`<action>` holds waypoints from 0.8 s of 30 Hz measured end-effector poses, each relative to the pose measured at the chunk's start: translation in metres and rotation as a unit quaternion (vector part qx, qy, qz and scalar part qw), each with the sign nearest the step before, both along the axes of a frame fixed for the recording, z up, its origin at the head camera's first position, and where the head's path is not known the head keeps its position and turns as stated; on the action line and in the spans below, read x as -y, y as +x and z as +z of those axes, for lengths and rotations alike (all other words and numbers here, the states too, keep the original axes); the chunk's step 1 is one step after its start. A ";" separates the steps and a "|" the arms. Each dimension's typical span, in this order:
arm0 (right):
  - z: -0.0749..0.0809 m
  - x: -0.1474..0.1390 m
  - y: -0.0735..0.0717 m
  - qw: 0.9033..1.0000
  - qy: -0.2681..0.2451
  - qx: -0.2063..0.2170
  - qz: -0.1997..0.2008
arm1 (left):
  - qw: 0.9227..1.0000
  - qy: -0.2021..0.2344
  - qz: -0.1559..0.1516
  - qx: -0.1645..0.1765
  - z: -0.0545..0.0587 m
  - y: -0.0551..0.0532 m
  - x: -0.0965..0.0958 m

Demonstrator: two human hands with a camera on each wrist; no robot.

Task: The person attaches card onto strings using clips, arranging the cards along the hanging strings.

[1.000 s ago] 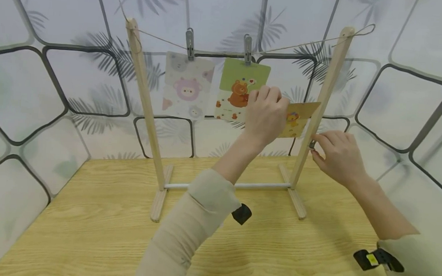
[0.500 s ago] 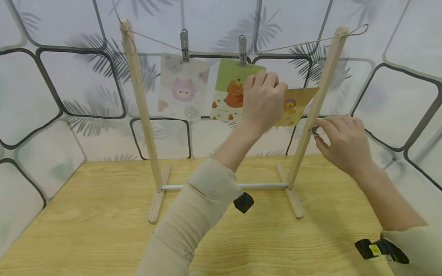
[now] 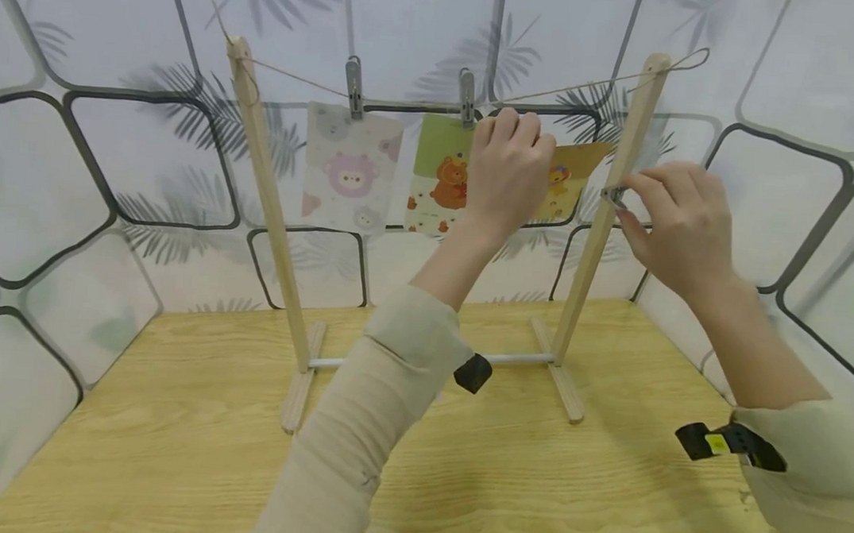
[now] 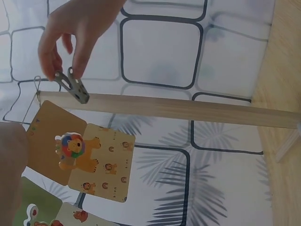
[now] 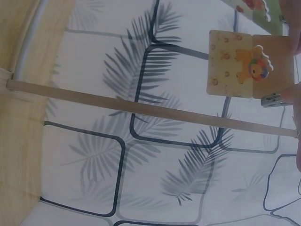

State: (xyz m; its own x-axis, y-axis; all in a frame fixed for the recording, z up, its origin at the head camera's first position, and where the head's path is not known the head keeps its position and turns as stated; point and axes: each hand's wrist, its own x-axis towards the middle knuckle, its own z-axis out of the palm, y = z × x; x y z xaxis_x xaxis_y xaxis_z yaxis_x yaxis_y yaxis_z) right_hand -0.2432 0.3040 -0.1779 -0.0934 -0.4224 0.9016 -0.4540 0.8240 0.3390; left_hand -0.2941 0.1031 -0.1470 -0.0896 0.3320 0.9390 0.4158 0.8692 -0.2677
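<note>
My left hand (image 3: 510, 171) is raised under the string (image 3: 302, 78) and grips a tan card with a lion on it (image 3: 574, 169) near its top edge. In the left wrist view the lion card hangs beside the wooden post. To the right, my right hand (image 3: 682, 222) pinches a grey metal clothespin (image 4: 73, 87) between thumb and fingers. The clothespin points left, overlapping the right post (image 3: 584, 281) in the head view. Just left of my left hand hangs a green card with a bear (image 3: 432, 159), partly hidden by that hand.
A pink-and-grey card (image 3: 352, 168) also hangs from the string. Two grey clothespins, the left one (image 3: 354, 88) and the right one (image 3: 466, 97), hold the hanging cards. The left post (image 3: 269, 184) and a white crossbar (image 3: 516, 359) complete the stand on the wooden table (image 3: 176, 446).
My right hand has risen along the right post with the clothespin. My left hand has lifted the lion card a little toward the string. The view has shifted slightly.
</note>
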 end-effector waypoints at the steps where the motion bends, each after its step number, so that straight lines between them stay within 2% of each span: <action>1: 0.004 0.001 0.000 1.000 -0.009 -0.003 0.002 | 1.000 -0.002 0.005 -0.003 0.001 0.000 0.000; 9: 0.031 0.011 -0.005 0.999 -0.044 -0.022 0.009 | 0.999 -0.035 0.037 -0.004 0.007 0.002 -0.003; 14: 0.040 0.017 -0.008 0.998 -0.051 -0.029 0.010 | 0.997 -0.053 0.055 0.014 0.007 0.003 -0.003; 20: 0.052 0.025 -0.011 0.996 -0.082 -0.034 0.015 | 0.997 -0.049 0.056 0.034 0.007 0.001 -0.005; 24: 0.063 0.030 -0.014 0.994 -0.106 -0.031 0.017 | 0.997 -0.036 0.063 0.029 0.009 -0.001 -0.006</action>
